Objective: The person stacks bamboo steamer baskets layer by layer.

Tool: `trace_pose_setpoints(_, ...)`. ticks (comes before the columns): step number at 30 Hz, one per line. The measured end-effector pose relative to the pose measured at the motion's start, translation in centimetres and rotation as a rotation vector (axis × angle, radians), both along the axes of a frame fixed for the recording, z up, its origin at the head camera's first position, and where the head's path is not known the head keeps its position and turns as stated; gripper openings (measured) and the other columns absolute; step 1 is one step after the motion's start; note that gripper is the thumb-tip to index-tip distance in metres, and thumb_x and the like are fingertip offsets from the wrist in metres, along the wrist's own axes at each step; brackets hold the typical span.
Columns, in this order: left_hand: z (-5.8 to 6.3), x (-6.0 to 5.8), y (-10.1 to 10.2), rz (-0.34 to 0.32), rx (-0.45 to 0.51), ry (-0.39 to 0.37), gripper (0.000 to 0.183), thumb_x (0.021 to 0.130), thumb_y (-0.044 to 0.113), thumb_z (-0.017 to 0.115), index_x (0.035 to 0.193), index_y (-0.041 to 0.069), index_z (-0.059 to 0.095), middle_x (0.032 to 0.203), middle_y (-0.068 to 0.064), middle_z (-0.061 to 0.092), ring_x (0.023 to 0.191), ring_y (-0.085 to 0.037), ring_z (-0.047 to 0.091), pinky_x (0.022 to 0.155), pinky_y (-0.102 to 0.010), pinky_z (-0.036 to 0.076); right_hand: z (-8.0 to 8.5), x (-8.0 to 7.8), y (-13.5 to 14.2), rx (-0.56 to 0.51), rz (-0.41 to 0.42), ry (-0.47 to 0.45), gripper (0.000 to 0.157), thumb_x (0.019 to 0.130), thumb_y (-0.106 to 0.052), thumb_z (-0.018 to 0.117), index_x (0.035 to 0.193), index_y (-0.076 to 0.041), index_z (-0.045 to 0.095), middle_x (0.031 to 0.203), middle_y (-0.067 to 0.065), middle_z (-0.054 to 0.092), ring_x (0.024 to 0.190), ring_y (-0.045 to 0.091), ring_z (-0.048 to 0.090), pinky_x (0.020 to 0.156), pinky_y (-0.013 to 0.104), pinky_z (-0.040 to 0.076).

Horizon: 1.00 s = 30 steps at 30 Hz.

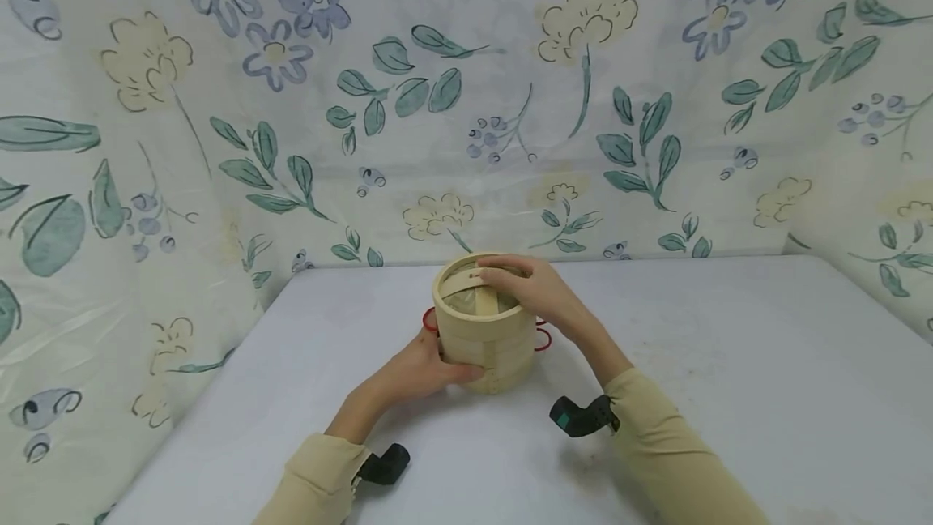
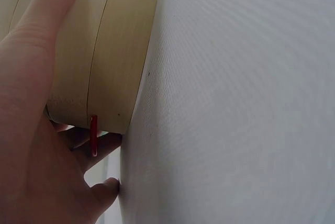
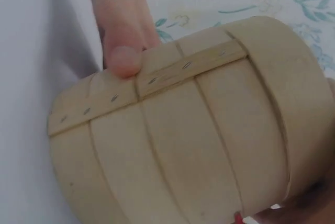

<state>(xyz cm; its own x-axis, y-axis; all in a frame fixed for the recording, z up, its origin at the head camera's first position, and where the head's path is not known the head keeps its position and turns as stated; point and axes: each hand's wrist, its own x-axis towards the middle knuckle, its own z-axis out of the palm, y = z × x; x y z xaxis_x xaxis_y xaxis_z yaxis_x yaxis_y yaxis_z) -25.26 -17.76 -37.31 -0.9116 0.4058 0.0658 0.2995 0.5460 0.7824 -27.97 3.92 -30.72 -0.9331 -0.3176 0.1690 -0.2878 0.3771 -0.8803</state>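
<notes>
A round bamboo steamer (image 1: 488, 347) stands upright on the table, with its lid (image 1: 466, 300) on top and a strap handle (image 1: 461, 282) across the lid. My left hand (image 1: 419, 367) grips its lower left side, thumb across the front. In the left wrist view, fingers of that hand reach behind the steamer wall (image 2: 120, 51). My right hand (image 1: 535, 286) is over the lid, thumb and fingers pinching at the strap; its fingertips are partly hidden. In the right wrist view, the left thumb (image 3: 125, 59) presses near a stapled seam (image 3: 183, 69). A red ring (image 1: 431, 319) shows beside the left fingers.
More red rings (image 1: 543, 339) stick out on the steamer's right side. The white table (image 1: 700, 379) extends on both sides. Behind it hangs a flower-patterned cloth (image 1: 510, 104), which also lines the left and right sides.
</notes>
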Motion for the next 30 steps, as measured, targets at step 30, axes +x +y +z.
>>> trace_pose_setpoints(30, 0.1, 0.1, 0.0, -0.017, -0.022, 0.015, 0.071, 0.07, 0.038, 0.079, 0.126, 0.021, 0.038, 0.12, 0.004, 0.052, 0.115, -0.009, 0.046, 0.102, -0.037, 0.033, -3.4, 0.5, 6.8, -0.025, 0.07, 0.145, 0.05, 0.091, -0.033, 0.058, 0.137, -0.036, 0.039, 0.135, 0.007, 0.046, 0.118, 0.024, 0.049, 0.09, 0.051, 0.044)
